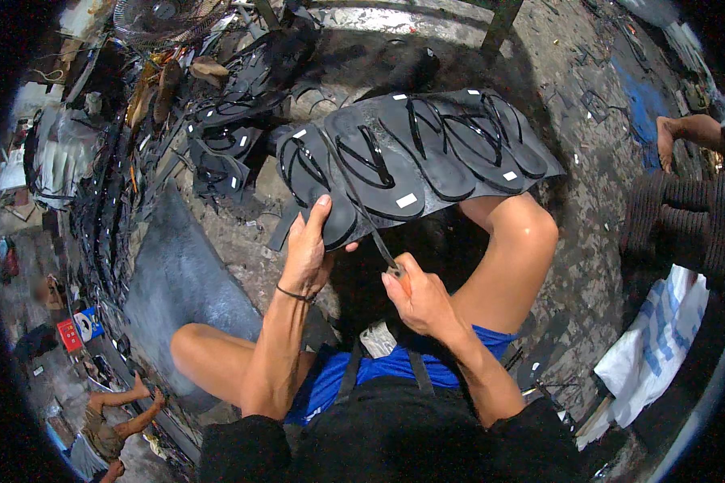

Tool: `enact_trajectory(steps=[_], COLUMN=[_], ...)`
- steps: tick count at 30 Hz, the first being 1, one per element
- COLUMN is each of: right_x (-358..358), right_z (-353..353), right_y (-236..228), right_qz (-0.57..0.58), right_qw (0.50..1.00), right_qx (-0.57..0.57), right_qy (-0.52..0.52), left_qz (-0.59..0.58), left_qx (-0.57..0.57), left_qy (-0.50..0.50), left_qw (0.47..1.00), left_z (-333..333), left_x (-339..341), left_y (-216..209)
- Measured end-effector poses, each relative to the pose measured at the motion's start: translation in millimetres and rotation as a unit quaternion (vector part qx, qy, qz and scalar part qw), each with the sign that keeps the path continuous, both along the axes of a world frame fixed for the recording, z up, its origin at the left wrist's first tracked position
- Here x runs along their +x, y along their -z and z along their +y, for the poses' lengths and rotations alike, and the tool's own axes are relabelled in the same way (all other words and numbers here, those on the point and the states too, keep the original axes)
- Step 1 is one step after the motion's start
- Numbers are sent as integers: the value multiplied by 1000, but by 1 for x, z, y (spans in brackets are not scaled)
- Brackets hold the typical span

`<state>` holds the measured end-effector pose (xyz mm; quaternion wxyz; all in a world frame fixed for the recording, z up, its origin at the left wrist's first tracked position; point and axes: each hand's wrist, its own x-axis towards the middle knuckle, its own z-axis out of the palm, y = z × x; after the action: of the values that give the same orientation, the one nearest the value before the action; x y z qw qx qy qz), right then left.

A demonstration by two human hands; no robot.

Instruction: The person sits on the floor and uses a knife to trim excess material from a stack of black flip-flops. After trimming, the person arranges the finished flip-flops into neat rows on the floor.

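Several black flip-flops with glossy straps, such as the middle one (pixel 379 185), lie in a row on a dark grey rubber sheet (pixel 462 206) above my lap. My left hand (pixel 304 253) grips the leftmost flip-flop (pixel 341 216), thumb on its sole and fingers underneath. A long, narrow-bladed knife (pixel 376 236) is in my right hand (pixel 423 302), fingers wrapped round its orange-brown handle. The blade slants up and left between the two leftmost flip-flops, against the sheet. Small white labels sit on several soles.
A large grey rubber sheet (pixel 181 278) lies beside my left knee. Black scraps and more flip-flops (pixel 225 141) are heaped at the far left, below a fan (pixel 165 14). Another person's foot (pixel 666 141) shows at right, above a dark ribbed stack (pixel 677 225) and white-blue cloth (pixel 656 346).
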<state>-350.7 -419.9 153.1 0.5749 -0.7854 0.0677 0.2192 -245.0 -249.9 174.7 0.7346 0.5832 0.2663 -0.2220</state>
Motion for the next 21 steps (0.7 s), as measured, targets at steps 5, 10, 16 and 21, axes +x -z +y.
enact_trajectory(steps=[5,10,16,21], right_x=[20,20,18,81], right_z=[4,23,24,34], right_y=[20,64,150,119], right_qz=[-7,-61,-196,-282], right_qw=[997,975,980,941], right_qx=[-62,-195,-39,-186], right_qy=[-47,-84,-4,-27], left_qz=[5,-4,0,10], left_qx=[-29,-81,-135,-127], left_qy=[-11,-62,-68,-82], left_qw=[1000,995,989,989], left_z=[-6,-21,-27,-19], left_x=[-12,-25,-26,-23], left_y=[7,11,10,7])
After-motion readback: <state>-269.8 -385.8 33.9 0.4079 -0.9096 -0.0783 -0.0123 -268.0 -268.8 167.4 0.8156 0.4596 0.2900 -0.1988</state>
